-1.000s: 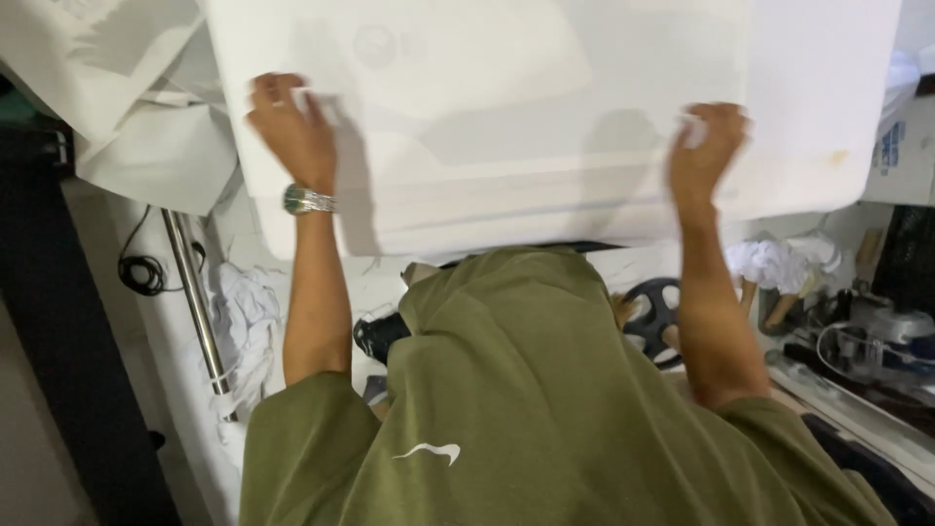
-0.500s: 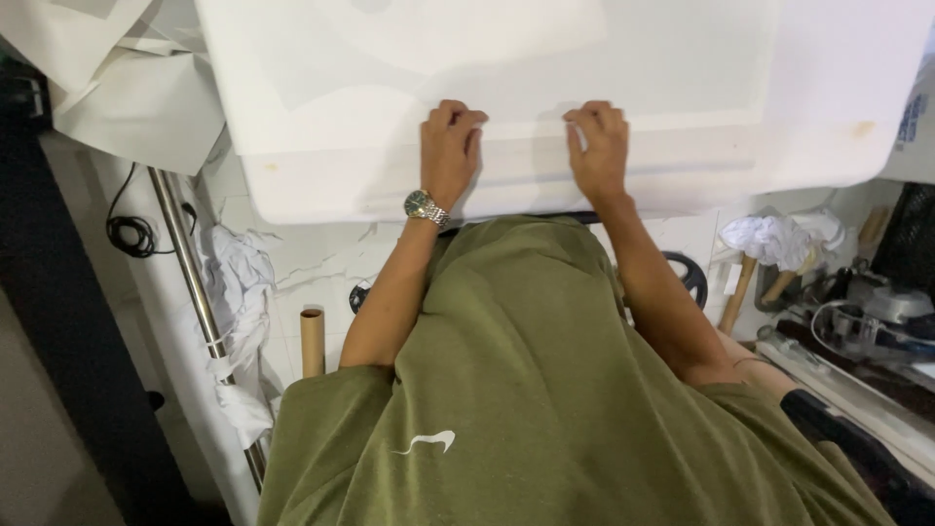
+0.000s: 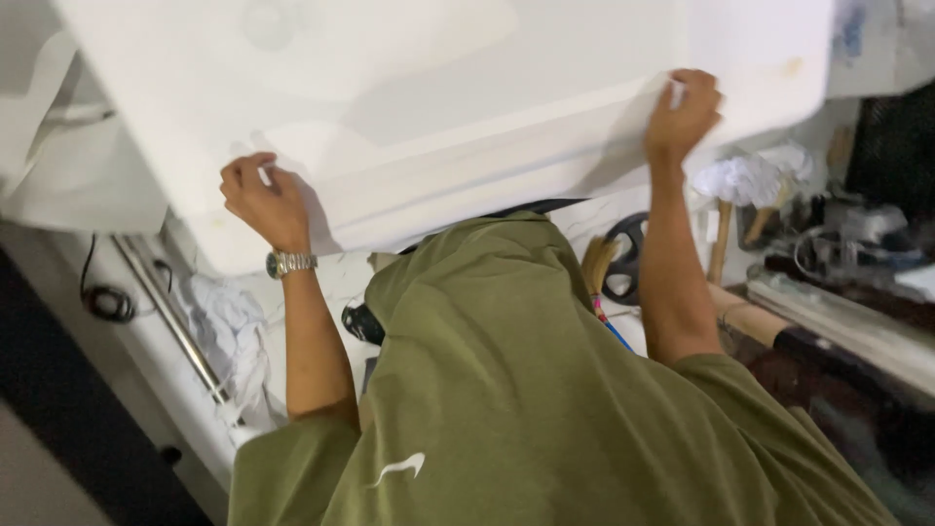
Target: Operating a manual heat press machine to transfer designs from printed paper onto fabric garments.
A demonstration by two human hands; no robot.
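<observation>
Head view: large white moulded panel (image 3: 438,107) filling the upper frame, tilted down toward the left. Left hand (image 3: 261,200) at centre left, fingers curled, pressed against its lower edge, metal wristwatch (image 3: 288,262) below. Right hand (image 3: 685,112) at upper right, gripping the panel's edge with fingers wrapped over. Olive-green shirt (image 3: 545,409) across the lower frame; crumpled white cloth (image 3: 745,180) at right.

A big white slab (image 3: 438,117) fills the upper view, left hand (image 3: 261,200) and right hand (image 3: 682,112) pressed on its near edge, room open only between the arms, crumpled paper (image 3: 229,331) and a metal rail (image 3: 170,317) crowding the left, tools (image 3: 828,244) the right.
</observation>
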